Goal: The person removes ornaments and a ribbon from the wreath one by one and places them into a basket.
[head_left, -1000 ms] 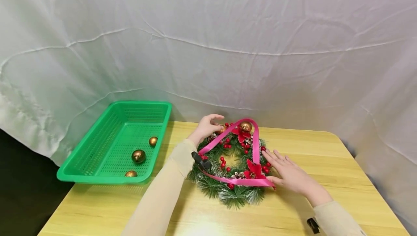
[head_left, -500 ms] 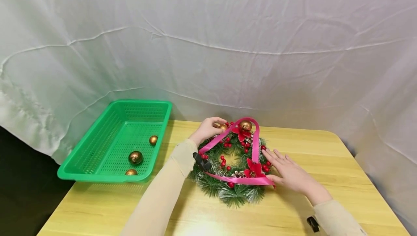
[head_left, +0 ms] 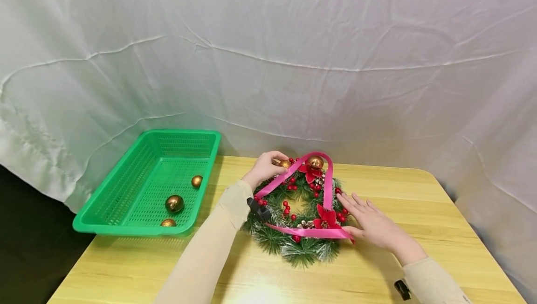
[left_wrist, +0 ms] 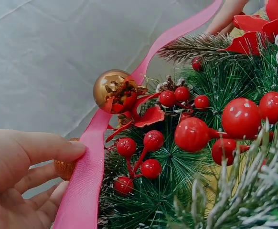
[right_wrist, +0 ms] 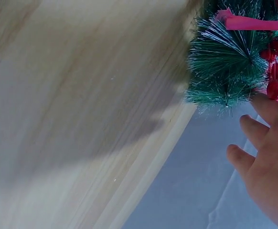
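A green Christmas wreath [head_left: 270,241] with red berries, red flowers and pinecones lies on the table. Pink ribbon [head_left: 328,187] loops across its top. At the wreath's far left edge, my left hand [head_left: 264,169] pinches a glittery gold bauble [head_left: 285,164]. The left wrist view shows this bauble [left_wrist: 65,168] partly hidden behind fingers and ribbon, with the thumb tip [left_wrist: 74,150] right at the ribbon's edge. A shiny gold bauble [left_wrist: 112,90] sits at the wreath's far side. My right hand [head_left: 379,229], fingers extended, rests against the wreath's right edge beside the ribbon end.
To the left stands a green plastic basket [head_left: 98,227] holding a larger shiny bauble [head_left: 174,203] and two smaller gold ones. The wooden table [head_left: 423,210] extends right of the wreath. A pale cloth [head_left: 268,108] hangs behind the table.
My left fingers have lowered and closed in around the glittery bauble, which shows more now. In the basket, the larger bauble has rolled slightly left. My right hand has stayed in place.
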A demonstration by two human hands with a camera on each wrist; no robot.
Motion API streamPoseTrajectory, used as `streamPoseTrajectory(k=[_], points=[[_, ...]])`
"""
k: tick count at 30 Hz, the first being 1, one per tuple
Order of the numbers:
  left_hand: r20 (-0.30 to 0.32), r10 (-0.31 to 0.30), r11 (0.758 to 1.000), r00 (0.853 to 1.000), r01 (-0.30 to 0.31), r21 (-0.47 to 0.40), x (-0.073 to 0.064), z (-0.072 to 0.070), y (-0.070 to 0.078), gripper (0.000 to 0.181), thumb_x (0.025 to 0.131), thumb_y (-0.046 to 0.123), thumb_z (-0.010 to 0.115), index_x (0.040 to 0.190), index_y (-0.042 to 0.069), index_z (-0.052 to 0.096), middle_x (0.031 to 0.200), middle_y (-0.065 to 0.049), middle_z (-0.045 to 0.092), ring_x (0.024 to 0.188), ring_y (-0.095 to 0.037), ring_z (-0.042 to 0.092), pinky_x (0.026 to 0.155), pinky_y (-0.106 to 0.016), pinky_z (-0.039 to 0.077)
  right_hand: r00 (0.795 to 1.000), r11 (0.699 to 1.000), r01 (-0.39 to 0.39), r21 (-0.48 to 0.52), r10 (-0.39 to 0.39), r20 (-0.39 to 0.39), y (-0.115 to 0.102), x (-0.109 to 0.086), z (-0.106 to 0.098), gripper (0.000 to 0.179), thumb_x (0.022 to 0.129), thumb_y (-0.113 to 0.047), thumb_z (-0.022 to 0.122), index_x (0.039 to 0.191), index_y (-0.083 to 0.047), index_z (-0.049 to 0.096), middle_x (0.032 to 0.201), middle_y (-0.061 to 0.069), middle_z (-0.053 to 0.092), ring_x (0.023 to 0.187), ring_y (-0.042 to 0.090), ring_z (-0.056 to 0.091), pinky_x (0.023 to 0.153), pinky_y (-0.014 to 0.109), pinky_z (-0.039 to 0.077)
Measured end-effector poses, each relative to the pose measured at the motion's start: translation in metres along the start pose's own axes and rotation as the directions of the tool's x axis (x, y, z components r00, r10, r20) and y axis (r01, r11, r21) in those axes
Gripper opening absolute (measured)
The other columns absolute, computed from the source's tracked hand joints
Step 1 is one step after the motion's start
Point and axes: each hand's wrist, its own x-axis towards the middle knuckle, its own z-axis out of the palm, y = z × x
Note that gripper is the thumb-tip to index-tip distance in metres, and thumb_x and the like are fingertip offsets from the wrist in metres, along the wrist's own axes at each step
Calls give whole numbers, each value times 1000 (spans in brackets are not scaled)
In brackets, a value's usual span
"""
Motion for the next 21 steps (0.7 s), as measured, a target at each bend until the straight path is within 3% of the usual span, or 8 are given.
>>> streamPoseTrajectory(k=[5,11,15,21], points=[[-37,19,999,999,-21,-47,-4,-4,4,36,79,0,75,113,-5,64,112,-20,63,94,-30,60,75,-34,54,1000,1000,4,6,-4,-6,-1,1,1,78,93,-51,52,152,-10,23,154,14,23,139,40,18,110,59,14],[-98,-23,996,995,14,-85,-3,-7,-3,37,78,3,78,113,-3,65,107,-13,65,90,-23,59,73,-32,54,1000,1000,0,11,0,-8,0,1,2,78,93,-51,52,153,-11,23,155,14,22,140,40,17,110,59,13],[-125,-8,999,992,2,-51,-4,-8,-3,28,81,-1,73,108,-5,66,104,-14,66,89,-24,61,74,-32,53,1000,1000,0,12,0,-10,1,1,3,77,93,-51,52,153,-11,23,155,14,22,140,40,17,110,59,13],[-80,14,1000,997,-13,21,-4,-8,0,32,83,7,74,113,-1,65,113,-13,64,93,-26,60,75,-33,52,1000,1000,1,20,0,-22,1,0,3,77,93,-50,52,152,-10,24,154,14,23,139,41,18,110,59,12]])
